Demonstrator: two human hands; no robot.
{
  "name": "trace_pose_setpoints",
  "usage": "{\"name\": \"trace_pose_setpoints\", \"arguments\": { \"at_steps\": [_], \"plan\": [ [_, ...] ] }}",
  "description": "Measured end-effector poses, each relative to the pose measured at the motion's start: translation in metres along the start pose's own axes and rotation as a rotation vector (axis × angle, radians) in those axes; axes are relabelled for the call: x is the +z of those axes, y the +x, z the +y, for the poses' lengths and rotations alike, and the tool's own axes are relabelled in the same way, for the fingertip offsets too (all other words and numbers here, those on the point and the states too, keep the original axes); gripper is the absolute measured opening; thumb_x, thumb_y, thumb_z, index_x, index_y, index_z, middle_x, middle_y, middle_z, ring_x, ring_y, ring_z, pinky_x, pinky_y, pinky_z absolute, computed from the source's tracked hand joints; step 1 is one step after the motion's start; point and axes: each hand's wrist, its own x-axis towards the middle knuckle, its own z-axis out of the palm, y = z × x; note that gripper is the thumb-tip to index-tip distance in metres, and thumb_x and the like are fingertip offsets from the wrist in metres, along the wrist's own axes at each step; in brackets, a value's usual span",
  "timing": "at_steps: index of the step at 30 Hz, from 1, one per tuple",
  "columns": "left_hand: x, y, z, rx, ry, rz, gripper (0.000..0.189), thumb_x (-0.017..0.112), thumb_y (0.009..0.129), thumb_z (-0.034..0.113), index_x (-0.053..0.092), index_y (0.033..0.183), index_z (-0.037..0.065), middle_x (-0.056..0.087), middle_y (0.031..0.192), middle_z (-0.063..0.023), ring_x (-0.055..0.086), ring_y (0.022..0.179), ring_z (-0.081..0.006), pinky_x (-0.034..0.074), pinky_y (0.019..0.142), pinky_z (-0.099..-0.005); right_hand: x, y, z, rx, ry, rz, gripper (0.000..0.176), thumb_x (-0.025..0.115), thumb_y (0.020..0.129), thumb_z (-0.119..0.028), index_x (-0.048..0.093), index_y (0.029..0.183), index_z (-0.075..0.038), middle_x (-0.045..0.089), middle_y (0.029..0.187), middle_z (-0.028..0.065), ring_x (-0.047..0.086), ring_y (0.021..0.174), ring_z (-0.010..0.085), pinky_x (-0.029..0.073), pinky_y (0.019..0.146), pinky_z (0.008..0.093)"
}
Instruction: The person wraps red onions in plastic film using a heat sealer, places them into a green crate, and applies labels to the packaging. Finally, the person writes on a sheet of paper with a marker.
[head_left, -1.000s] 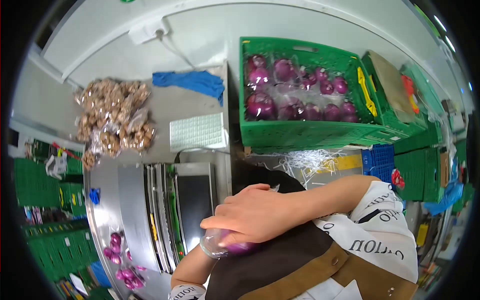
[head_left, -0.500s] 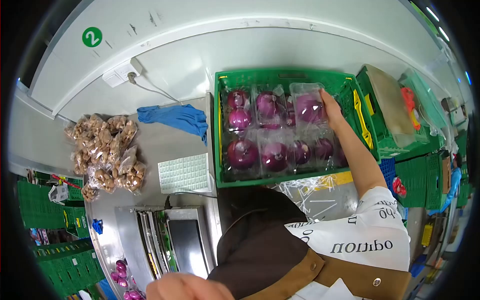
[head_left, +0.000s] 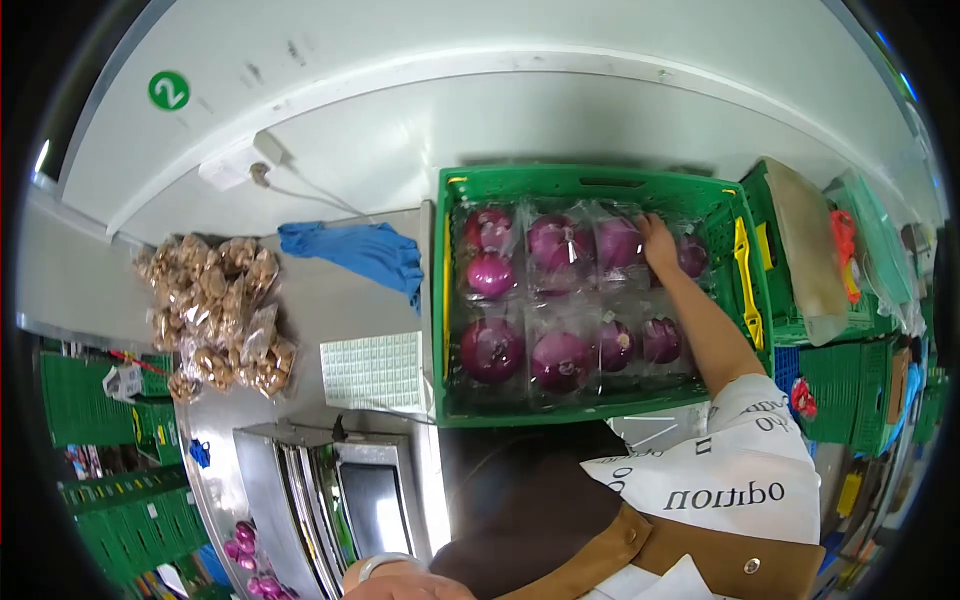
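My right hand [head_left: 657, 243] reaches down into a green crate [head_left: 610, 412], its fingers at the right side of a clear plastic pack with a red onion [head_left: 620, 241]. The fingertips are partly hidden between this pack and another red onion [head_left: 691, 256] to the right. Clear packs of red onions fill two rows, among them a large onion [head_left: 492, 350] at front left and another onion [head_left: 560, 361] beside it. At the bottom edge, my left hand [head_left: 408, 582] shows only in part, with a band at the wrist, near the metal machine [head_left: 372, 500]; its fingers are out of sight.
Bagged mushrooms [head_left: 215, 310] lie on the metal table at left. A blue glove [head_left: 355, 250] and a white gridded pad [head_left: 373, 371] lie between them and the crate. More green crates [head_left: 850, 385] stand at right. Loose red onions [head_left: 245, 545] sit at lower left.
My right hand has lowered the onion pack into the back row of the crate. My left hand has shifted slightly right and down. The camera view has tilted, so the crate appears lower.
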Motion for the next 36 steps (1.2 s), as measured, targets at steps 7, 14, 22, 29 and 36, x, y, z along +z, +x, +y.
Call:
{"name": "trace_pose_setpoints", "arguments": {
  "at_steps": [7,14,22,29,36],
  "plan": [
    [0.054,-0.065,0.042,0.256,0.503,0.199,0.01,0.071,0.084,0.019,0.07,0.082,0.009,0.062,0.095,-0.0042,0.061,0.085,-0.0228,0.047,0.073,-0.0366,-0.027,-0.013,-0.046,-0.187,0.029,0.319,0.028,0.052,0.094,-0.018,0.057,0.115,-0.001,0.06,0.112,0.0185,0.058,0.106,0.032,0.044,0.092,0.0382],
    [0.117,-0.161,0.107,0.562,0.898,0.265,0.021,0.069,0.084,0.015,0.069,0.105,0.019,0.056,0.098,-0.0033,0.053,0.08,-0.0205,0.043,0.069,-0.0339,-0.036,-0.138,-0.287,-0.796,0.344,0.001,0.016,0.051,0.09,0.004,0.058,0.103,0.0,0.06,0.109,0.0094,0.059,0.096,0.0186,0.047,0.079,0.0272],
    [0.197,-0.297,0.175,0.682,1.525,0.267,0.011,0.061,0.088,0.01,0.065,0.098,0.013,0.056,0.096,-0.0045,0.052,0.074,-0.0201,0.043,0.06,-0.0318,0.005,-0.325,-0.453,-1.547,0.508,-0.473,0.022,0.053,0.074,0.014,0.059,0.093,0.004,0.062,0.101,0.0186,0.061,0.09,0.0337,0.049,0.075,0.0384],
    [0.176,-0.549,0.241,0.785,1.412,1.923,0.02,0.057,0.085,0.01,0.063,0.095,-0.006,0.059,0.08,-0.0084,0.053,0.074,-0.0167,0.043,0.072,-0.0312,0.02,-0.432,-0.503,-1.945,0.348,-0.792,0.025,0.06,0.063,0.006,0.061,0.087,-0.002,0.064,0.096,0.0155,0.063,0.075,0.0321,0.05,0.06,0.038],
    [0.021,-0.794,0.288,-0.137,1.088,2.624,0.056,0.069,0.081,0.038,0.059,0.115,-0.005,0.066,0.098,-0.0158,0.065,0.082,-0.0229,0.051,0.074,-0.0363,0.039,-0.496,-0.529,-2.007,0.106,-1.025,0.023,0.064,0.067,-0.004,0.062,0.089,-0.007,0.065,0.096,0.0083,0.063,0.072,0.0265,0.052,0.059,0.0364]
  ]
}}
